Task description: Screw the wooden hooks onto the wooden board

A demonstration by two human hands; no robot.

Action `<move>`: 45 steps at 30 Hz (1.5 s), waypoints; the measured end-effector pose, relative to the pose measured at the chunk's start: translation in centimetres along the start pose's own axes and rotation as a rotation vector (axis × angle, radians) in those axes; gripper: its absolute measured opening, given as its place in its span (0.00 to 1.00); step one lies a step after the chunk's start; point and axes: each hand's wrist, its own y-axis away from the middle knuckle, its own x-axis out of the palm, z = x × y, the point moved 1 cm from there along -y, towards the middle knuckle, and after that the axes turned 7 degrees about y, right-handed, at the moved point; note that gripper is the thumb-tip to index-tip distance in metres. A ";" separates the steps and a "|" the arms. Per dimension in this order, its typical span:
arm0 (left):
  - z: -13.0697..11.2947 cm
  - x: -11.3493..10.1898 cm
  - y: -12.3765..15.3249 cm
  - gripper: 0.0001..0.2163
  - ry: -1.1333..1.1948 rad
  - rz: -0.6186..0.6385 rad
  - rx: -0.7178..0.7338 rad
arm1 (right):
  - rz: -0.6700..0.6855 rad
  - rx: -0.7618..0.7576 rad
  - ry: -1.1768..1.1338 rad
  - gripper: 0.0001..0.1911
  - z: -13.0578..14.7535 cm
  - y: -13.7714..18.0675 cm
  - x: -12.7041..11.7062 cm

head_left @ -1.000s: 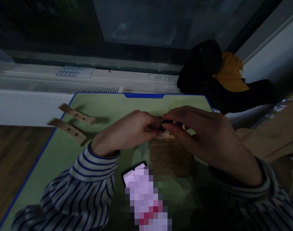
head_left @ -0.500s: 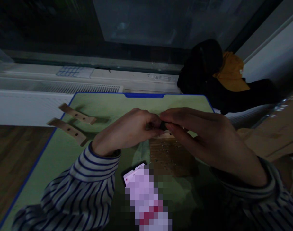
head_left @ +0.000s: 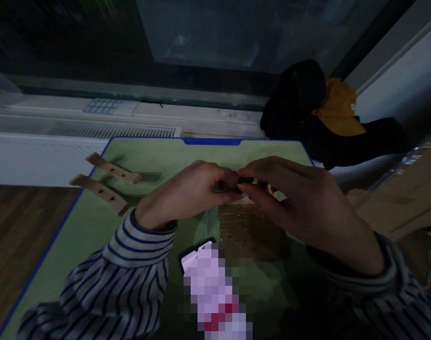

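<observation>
My left hand (head_left: pixel 201 186) and my right hand (head_left: pixel 293 193) meet over the far end of a brown wooden board (head_left: pixel 249 229). Between their fingertips is a small dark piece (head_left: pixel 244 180), too dim and covered to name. Both hands pinch at it, thumbs and forefingers closed. Under the fingers shows a paler wooden strip (head_left: pixel 242 200) along the board's far edge, mostly hidden. Small bright bits lie scattered on the board. Left of my left hand, two curved wooden pieces with dark holes rest on the table: one farther back (head_left: pixel 113 168), one nearer (head_left: pixel 100 192).
The green tabletop (head_left: pixel 180 156) has a blue rim. A lit phone (head_left: pixel 197 257), partly pixelated, lies before the board. Behind stand a white radiator (head_left: pixel 41 153) and a window sill. Black items and an orange cap (head_left: pixel 339 111) sit back right, a cardboard box (head_left: pixel 396 189) at right.
My right fingers have shifted slightly left and now pinch differently, with more of the dark piece showing between the fingertips. My left hand stays nearly still.
</observation>
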 end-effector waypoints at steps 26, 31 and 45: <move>-0.2 -0.1 0.0 0.07 -0.002 -0.008 -0.010 | 0.013 0.026 0.006 0.10 0.1 0.1 0.0; -0.3 -0.1 0.0 0.07 -0.005 -0.008 -0.004 | 0.000 0.023 -0.042 0.15 0.2 0.2 -0.2; -0.5 0.0 0.1 0.08 0.010 0.047 -0.007 | 0.029 0.001 -0.011 0.10 0.1 0.1 -0.1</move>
